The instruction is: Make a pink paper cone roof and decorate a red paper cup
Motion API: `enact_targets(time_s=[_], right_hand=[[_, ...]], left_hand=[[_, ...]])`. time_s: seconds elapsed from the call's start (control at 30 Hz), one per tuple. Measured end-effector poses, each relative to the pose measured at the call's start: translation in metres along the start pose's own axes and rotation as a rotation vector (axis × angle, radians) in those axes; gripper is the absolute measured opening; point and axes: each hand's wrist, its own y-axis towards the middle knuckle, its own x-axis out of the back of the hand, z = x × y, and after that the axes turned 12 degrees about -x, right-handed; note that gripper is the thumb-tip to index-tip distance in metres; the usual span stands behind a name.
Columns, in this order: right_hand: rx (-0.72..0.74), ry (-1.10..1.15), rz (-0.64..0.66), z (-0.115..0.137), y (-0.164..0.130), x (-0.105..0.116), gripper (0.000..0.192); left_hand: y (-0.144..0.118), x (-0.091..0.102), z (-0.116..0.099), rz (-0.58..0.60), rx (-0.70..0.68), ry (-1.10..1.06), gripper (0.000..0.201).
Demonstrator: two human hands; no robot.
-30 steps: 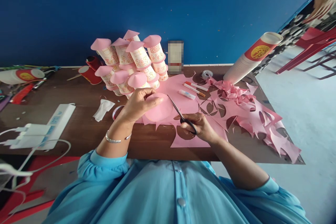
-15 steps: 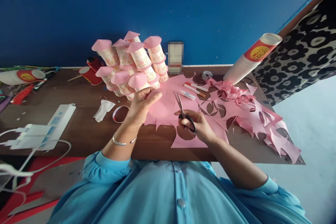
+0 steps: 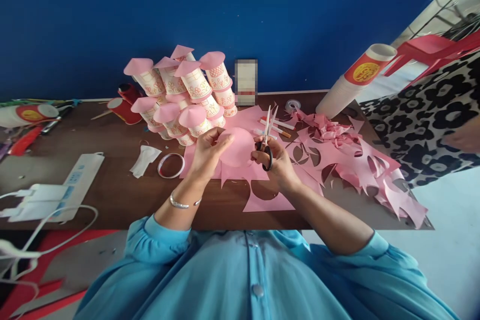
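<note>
Head view: pinching a pink paper disc in the partly closed left hand, above pink sheets on the tabletop. Grasping opened black-handled scissors in the curled right hand, just beside the disc. Partly hiding pens behind the scissors. With cone-topped cup towers beyond the left hand, a tape ring to its left, and paper scraps and a cup stack farther right
</note>
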Motion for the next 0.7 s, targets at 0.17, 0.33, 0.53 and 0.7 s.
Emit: enact_targets(time_s=[0.17, 0.33, 0.53, 0.7], right_hand=[[0.028, 0.018, -0.008, 0.006, 0.002, 0.006, 0.042], [0.025, -0.015, 0.016, 0.006, 0.004, 0.009, 0.043], [0.062, -0.046, -0.015, -0.003, 0.008, 0.018, 0.042], [0.037, -0.093, 0.070, -0.011, 0.005, 0.024, 0.052]], left_hand=[[0.000, 0.006, 0.001, 0.066, 0.027, -0.020, 0.039], [-0.001, 0.005, -0.001, 0.199, 0.092, -0.036, 0.034], [0.003, -0.005, -0.004, 0.072, 0.026, -0.040, 0.034], [0.008, -0.004, -0.008, 0.004, -0.013, -0.030, 0.037]])
